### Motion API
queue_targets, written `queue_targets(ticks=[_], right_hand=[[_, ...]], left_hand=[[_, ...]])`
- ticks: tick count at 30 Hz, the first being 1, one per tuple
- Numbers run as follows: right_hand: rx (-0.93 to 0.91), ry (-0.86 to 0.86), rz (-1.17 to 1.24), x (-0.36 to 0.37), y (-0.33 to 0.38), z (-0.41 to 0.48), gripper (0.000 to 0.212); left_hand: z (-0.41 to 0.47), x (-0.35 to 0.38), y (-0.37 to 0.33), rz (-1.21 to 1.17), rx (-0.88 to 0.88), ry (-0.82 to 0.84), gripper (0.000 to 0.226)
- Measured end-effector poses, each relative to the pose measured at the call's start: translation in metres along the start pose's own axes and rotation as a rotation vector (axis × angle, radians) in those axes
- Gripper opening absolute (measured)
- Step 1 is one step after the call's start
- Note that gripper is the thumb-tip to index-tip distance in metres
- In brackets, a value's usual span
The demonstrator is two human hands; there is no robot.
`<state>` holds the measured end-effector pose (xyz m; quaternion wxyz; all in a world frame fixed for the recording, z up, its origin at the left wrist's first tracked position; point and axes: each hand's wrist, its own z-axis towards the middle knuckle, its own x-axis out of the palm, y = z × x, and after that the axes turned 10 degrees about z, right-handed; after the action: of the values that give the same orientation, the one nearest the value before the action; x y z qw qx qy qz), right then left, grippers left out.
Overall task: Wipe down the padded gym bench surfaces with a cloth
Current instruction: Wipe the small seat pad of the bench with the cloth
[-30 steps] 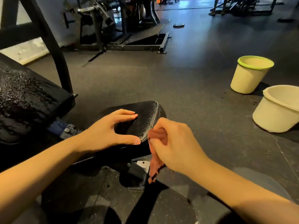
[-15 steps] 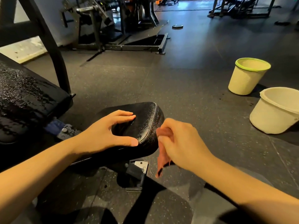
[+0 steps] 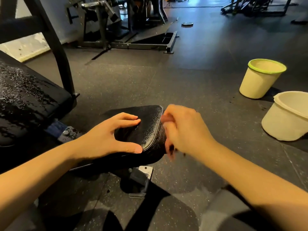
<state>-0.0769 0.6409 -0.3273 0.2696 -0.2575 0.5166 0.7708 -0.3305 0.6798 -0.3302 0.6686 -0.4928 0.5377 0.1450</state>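
The left hand [image 3: 106,139] rests spread on the black padded leather seat pad [image 3: 148,129], thumb at its stitched edge. The right hand [image 3: 185,130], blurred, clutches a reddish-brown cloth [image 3: 167,120] against the pad's right side. Two cream plastic buckets [image 3: 260,82] stand on the dark rubber floor [image 3: 191,80].

Dark speckled rubber floor [image 3: 191,90], dim machines [image 3: 103,22] behind.

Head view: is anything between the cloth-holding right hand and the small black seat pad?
Nothing visible. The right hand presses the blurred reddish cloth straight against the black padded seat's end face. The left hand rests on top, clear of that face.
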Motion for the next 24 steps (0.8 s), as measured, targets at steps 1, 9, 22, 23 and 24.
queue_targets(ticks=[1, 9, 22, 23, 24], right_hand=[[0.078, -0.009, -0.033, -0.001, -0.006, 0.018, 0.017], [-0.031, 0.086, 0.166, 0.003, 0.015, -0.037, 0.017], [0.179, -0.060, 0.157, 0.000, -0.009, 0.008, 0.013], [0.212, -0.081, 0.135, 0.000, -0.012, 0.013, 0.012], [0.217, -0.077, 0.145, 0.001, -0.010, 0.010, 0.012]], left_hand=[[0.000, 0.000, 0.000, 0.008, -0.002, -0.002, 0.095], [-0.002, 0.002, 0.000, 0.000, -0.005, 0.005, 0.093], [-0.002, -0.002, -0.005, -0.005, -0.030, 0.022, 0.092], [-0.002, -0.002, -0.005, -0.003, -0.028, 0.022, 0.092], [-0.002, -0.003, -0.005, 0.005, -0.024, 0.023, 0.091]])
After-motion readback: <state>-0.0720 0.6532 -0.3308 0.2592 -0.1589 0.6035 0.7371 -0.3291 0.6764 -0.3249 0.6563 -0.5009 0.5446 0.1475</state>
